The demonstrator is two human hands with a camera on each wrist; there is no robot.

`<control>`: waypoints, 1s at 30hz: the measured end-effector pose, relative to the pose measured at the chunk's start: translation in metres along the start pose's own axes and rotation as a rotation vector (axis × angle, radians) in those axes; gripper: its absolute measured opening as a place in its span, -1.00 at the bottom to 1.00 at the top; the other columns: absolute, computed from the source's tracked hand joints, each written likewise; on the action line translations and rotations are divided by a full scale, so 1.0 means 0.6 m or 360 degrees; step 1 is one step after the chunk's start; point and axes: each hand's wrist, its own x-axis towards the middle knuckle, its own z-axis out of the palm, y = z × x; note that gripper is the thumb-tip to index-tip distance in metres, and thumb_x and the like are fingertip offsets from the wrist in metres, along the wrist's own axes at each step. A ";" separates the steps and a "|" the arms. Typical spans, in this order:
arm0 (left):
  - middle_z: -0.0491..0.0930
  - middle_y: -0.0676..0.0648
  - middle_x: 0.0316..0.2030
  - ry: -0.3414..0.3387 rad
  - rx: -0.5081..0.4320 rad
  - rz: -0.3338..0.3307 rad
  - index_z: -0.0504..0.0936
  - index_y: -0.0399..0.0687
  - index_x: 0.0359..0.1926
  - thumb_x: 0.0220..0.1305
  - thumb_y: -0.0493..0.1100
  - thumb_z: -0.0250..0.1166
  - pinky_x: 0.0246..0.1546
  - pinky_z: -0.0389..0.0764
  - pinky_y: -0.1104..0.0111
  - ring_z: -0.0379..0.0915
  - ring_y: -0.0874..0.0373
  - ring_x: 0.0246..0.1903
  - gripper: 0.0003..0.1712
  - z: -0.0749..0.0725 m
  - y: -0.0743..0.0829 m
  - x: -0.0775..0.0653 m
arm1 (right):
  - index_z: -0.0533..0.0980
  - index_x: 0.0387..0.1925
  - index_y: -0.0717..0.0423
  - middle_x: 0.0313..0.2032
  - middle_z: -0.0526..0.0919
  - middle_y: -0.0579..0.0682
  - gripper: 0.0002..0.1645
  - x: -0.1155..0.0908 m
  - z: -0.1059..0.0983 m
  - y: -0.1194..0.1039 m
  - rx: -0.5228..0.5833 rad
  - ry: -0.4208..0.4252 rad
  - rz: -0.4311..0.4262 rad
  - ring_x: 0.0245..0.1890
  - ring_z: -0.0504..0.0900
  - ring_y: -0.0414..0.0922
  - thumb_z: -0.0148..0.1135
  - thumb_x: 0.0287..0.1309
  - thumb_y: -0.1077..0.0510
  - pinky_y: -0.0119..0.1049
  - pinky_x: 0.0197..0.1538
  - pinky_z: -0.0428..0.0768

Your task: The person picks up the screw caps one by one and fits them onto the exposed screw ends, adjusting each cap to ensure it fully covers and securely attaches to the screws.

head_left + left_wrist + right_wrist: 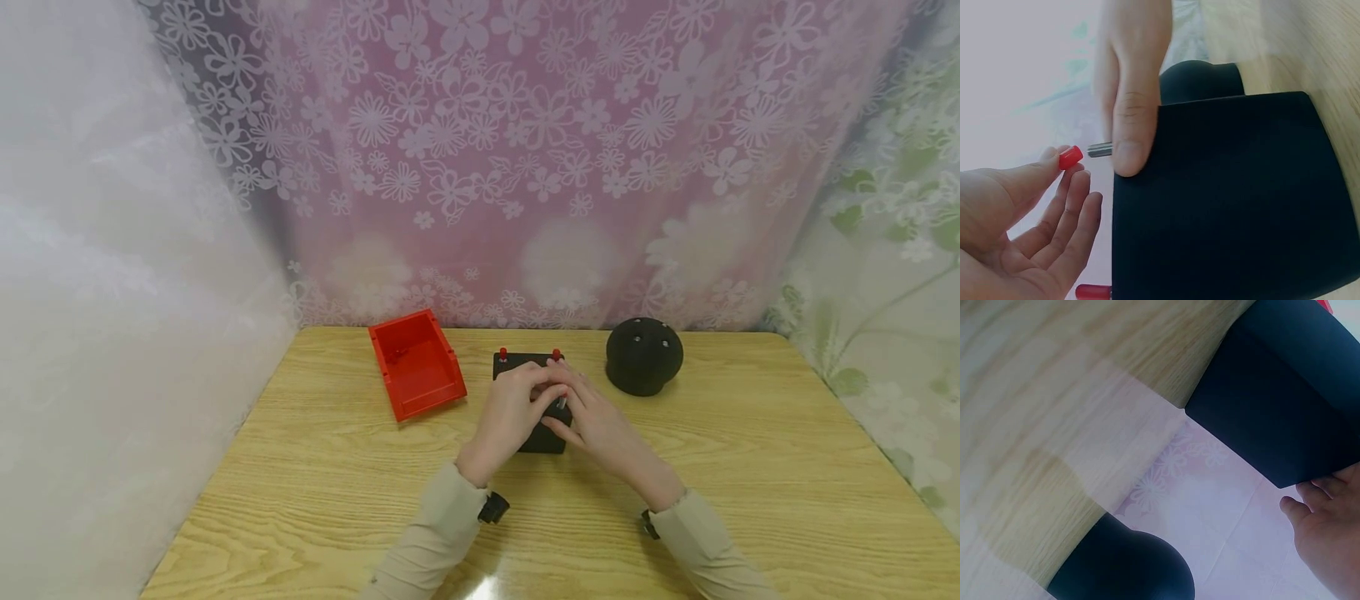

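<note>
A black box (542,440) stands on the table in front of the person. The left hand (512,407) pinches a small red cap (1070,157) between thumb and fingertips, just off the end of a ridged metal post (1099,149) on the box's top. The right hand (606,423) grips the box at its upper edge, its thumb (1132,144) pressed flat against the near face beside that post. Two more red caps sit on the box's far corners, a left one (503,354) and a right one (557,354).
To the left lies an open red bin (431,405) with small red pieces inside. At the back right stands a rounded black object (643,358) with several shiny dots on top. Floral curtains (555,167) hang behind the wooden table (315,467).
</note>
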 end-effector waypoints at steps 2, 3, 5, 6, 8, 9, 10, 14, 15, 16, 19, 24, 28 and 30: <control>0.73 0.03 -0.24 0.0010 0.0036 0.0024 0.78 -0.03 -0.01 0.30 -0.13 0.40 -0.31 0.60 0.63 0.65 0.30 -0.36 -0.75 0.004 -0.002 0.000 | 0.20 0.46 0.31 0.44 0.26 0.24 -0.04 0.000 0.001 0.001 -0.0010 0.0002 -0.0005 0.44 0.29 0.19 0.45 0.18 0.05 0.22 0.37 0.35; 0.73 0.04 -0.24 0.0019 0.0051 0.0040 0.77 -0.02 -0.01 0.29 -0.13 0.40 -0.30 0.60 0.63 0.65 0.32 -0.35 -0.75 0.006 -0.003 -0.001 | 0.19 0.47 0.30 0.45 0.25 0.22 -0.03 -0.001 0.001 0.001 -0.0013 0.0004 -0.0005 0.43 0.30 0.19 0.45 0.18 0.05 0.23 0.36 0.35; 0.75 0.05 -0.22 0.0039 0.0061 0.0065 0.75 -0.04 -0.02 0.28 -0.14 0.41 -0.28 0.60 0.63 0.66 0.33 -0.33 -0.75 0.008 -0.004 0.000 | 0.17 0.49 0.29 0.46 0.24 0.21 -0.02 -0.001 0.002 0.002 -0.0003 0.0010 -0.0007 0.43 0.30 0.20 0.44 0.19 0.04 0.24 0.36 0.35; 0.75 0.05 -0.22 0.0052 0.0059 0.0074 0.74 -0.05 -0.03 0.28 -0.15 0.41 -0.27 0.61 0.63 0.67 0.33 -0.33 -0.75 0.009 -0.005 0.000 | 0.16 0.50 0.28 0.46 0.24 0.20 -0.01 -0.001 0.003 0.002 0.0007 0.0012 -0.0008 0.43 0.31 0.19 0.43 0.20 0.03 0.24 0.36 0.35; 0.76 0.04 -0.22 0.0067 0.0060 0.0086 0.74 -0.07 -0.05 0.27 -0.15 0.42 -0.26 0.61 0.63 0.68 0.32 -0.32 -0.76 0.010 -0.005 0.000 | 0.14 0.51 0.27 0.47 0.23 0.20 -0.03 -0.001 0.004 0.003 0.0021 0.0019 -0.0018 0.43 0.31 0.19 0.39 0.27 -0.01 0.25 0.36 0.36; 0.76 0.04 -0.22 0.0072 0.0061 0.0090 0.73 -0.08 -0.06 0.27 -0.15 0.42 -0.26 0.61 0.63 0.68 0.31 -0.32 -0.76 0.010 -0.005 0.001 | 0.14 0.51 0.26 0.47 0.23 0.19 -0.05 -0.001 0.004 0.004 0.0027 0.0021 -0.0020 0.43 0.31 0.19 0.35 0.31 -0.04 0.24 0.36 0.35; 0.76 0.04 -0.22 0.0075 0.0063 0.0092 0.73 -0.08 -0.06 0.26 -0.15 0.42 -0.26 0.62 0.63 0.68 0.31 -0.32 -0.77 0.009 -0.004 0.001 | 0.14 0.51 0.26 0.47 0.24 0.19 -0.07 -0.001 0.003 0.004 0.0031 0.0022 -0.0019 0.43 0.31 0.19 0.31 0.34 -0.07 0.24 0.37 0.35; 0.76 0.04 -0.22 0.0077 0.0089 0.0106 0.74 -0.07 -0.08 0.26 -0.15 0.42 -0.25 0.62 0.62 0.69 0.30 -0.31 -0.78 0.008 -0.002 0.001 | 0.13 0.52 0.24 0.48 0.23 0.18 -0.08 -0.001 0.001 0.002 0.0029 -0.0010 0.0028 0.45 0.28 0.17 0.25 0.37 -0.13 0.22 0.39 0.31; 0.76 0.04 -0.22 0.0076 0.0095 0.0107 0.74 -0.07 -0.08 0.26 -0.14 0.42 -0.25 0.62 0.62 0.69 0.30 -0.31 -0.78 0.009 -0.003 0.002 | 0.12 0.53 0.22 0.48 0.22 0.17 -0.07 -0.001 0.000 0.001 0.0029 -0.0024 0.0048 0.46 0.27 0.16 0.26 0.36 -0.13 0.22 0.41 0.30; 0.76 0.04 -0.22 0.0073 0.0102 0.0109 0.74 -0.06 -0.09 0.26 -0.14 0.42 -0.25 0.62 0.62 0.69 0.30 -0.31 -0.78 0.009 -0.003 0.002 | 0.12 0.53 0.22 0.49 0.21 0.17 -0.07 -0.001 -0.001 0.001 0.0028 -0.0036 0.0064 0.46 0.26 0.16 0.26 0.36 -0.13 0.21 0.41 0.29; 0.77 0.06 -0.24 0.0066 0.0122 0.0117 0.74 -0.03 -0.11 0.26 -0.13 0.43 -0.27 0.62 0.62 0.68 0.31 -0.32 -0.81 0.010 -0.003 0.001 | 0.13 0.53 0.22 0.50 0.20 0.19 -0.09 -0.002 -0.002 0.000 0.0025 -0.0059 0.0090 0.48 0.24 0.15 0.20 0.39 -0.16 0.19 0.43 0.27; 0.76 0.06 -0.26 0.0065 0.0090 0.0127 0.74 -0.02 -0.16 0.25 -0.15 0.44 -0.27 0.61 0.62 0.67 0.30 -0.33 -0.85 0.013 -0.006 0.001 | 0.15 0.51 0.24 0.49 0.21 0.21 -0.10 -0.003 -0.001 0.001 0.0021 -0.0052 0.0086 0.48 0.24 0.15 -0.05 0.46 -0.31 0.18 0.43 0.27; 0.76 0.07 -0.27 0.0070 0.0090 0.0124 0.75 -0.02 -0.17 0.24 -0.15 0.45 -0.28 0.59 0.63 0.66 0.33 -0.34 -0.85 0.014 -0.006 0.001 | 0.17 0.50 0.26 0.48 0.22 0.23 -0.08 -0.003 0.000 0.001 0.0028 -0.0031 0.0064 0.47 0.25 0.17 -0.17 0.46 -0.36 0.19 0.42 0.28; 0.76 0.08 -0.27 0.0073 0.0102 0.0124 0.76 -0.02 -0.17 0.24 -0.15 0.45 -0.29 0.59 0.64 0.66 0.35 -0.34 -0.85 0.015 -0.005 0.000 | 0.17 0.50 0.26 0.48 0.23 0.25 -0.07 -0.003 0.001 0.001 0.0030 -0.0021 0.0055 0.47 0.24 0.18 -0.19 0.46 -0.37 0.20 0.41 0.29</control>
